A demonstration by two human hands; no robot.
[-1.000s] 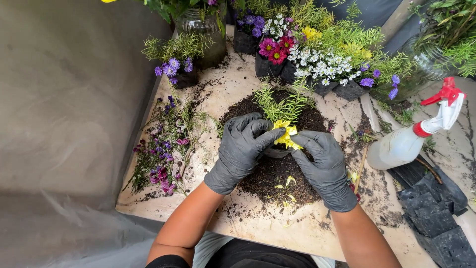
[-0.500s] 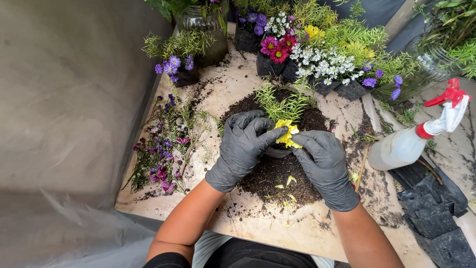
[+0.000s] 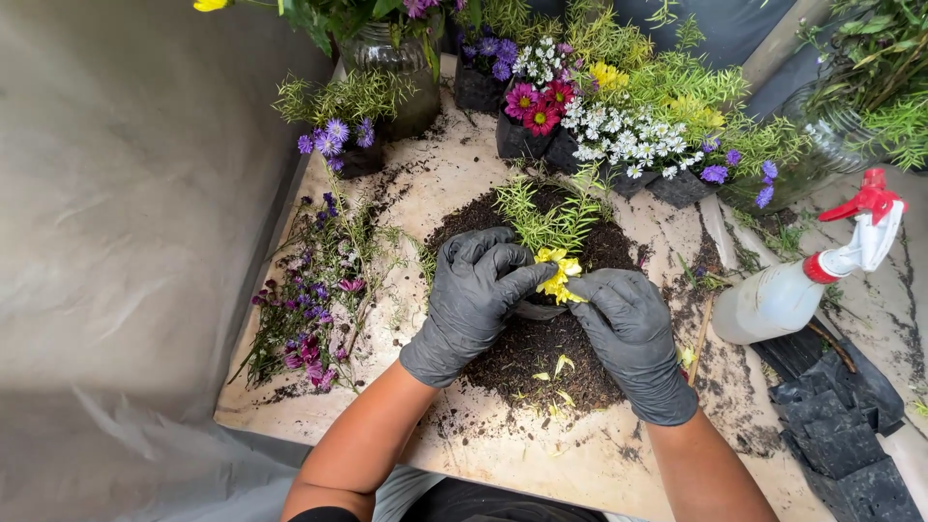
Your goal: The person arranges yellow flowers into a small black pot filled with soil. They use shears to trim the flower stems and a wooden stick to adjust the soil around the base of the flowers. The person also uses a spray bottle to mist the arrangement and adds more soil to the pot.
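Gloved hands [image 3: 551, 309] cupped around yellow flower [image 3: 560, 275].

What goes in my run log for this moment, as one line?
left hand: holds yellow flower | right hand: pinches same flower | under: soil pile | right: spray bottle

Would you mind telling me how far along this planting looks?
Done: dark soil mound heaped, feathery green sprig standing in it. In hand: both gloved hands, left hand and right hand, pinch the small yellow flower. Left: loose purple cut flowers lie unused.
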